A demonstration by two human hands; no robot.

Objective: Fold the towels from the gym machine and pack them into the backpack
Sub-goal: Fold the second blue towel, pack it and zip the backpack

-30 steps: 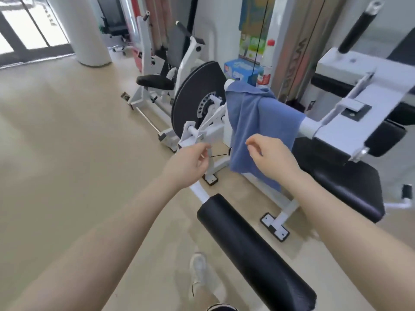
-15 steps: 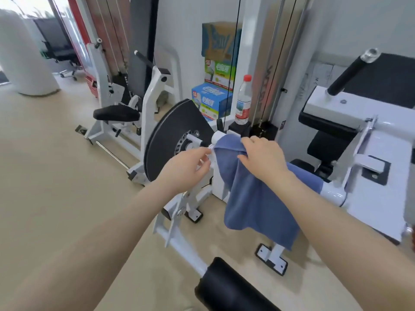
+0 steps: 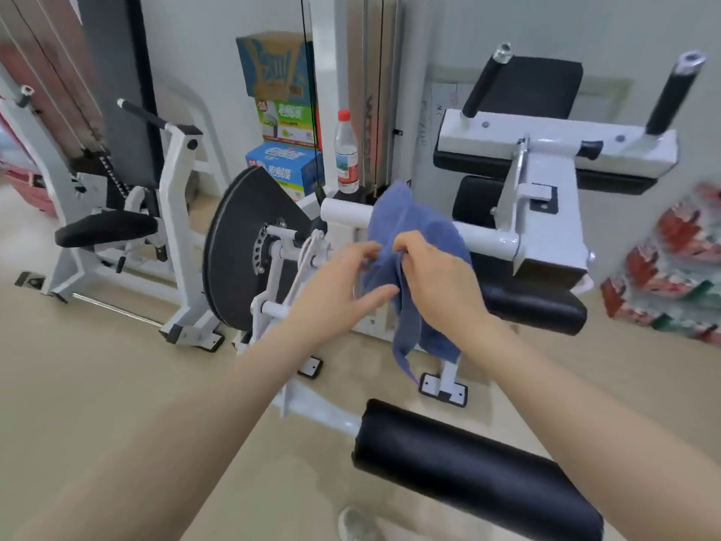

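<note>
A blue towel hangs bunched over the white horizontal bar of the gym machine. My right hand grips a gathered fold of the towel at its middle. My left hand is just left of the towel, fingers spread and reaching toward its edge, fingertips at the cloth. The towel's lower end dangles toward the floor behind my right wrist. No backpack is in view.
A black weight disc stands left of the towel. A water bottle and stacked cartons sit behind. A black padded roller lies low in front. Red and green packs are at right.
The towel has been lifted and gathered off the bar into a bunch. My right hand went from resting on top to gripping it; my left hand moved in toward the towel's edge.
</note>
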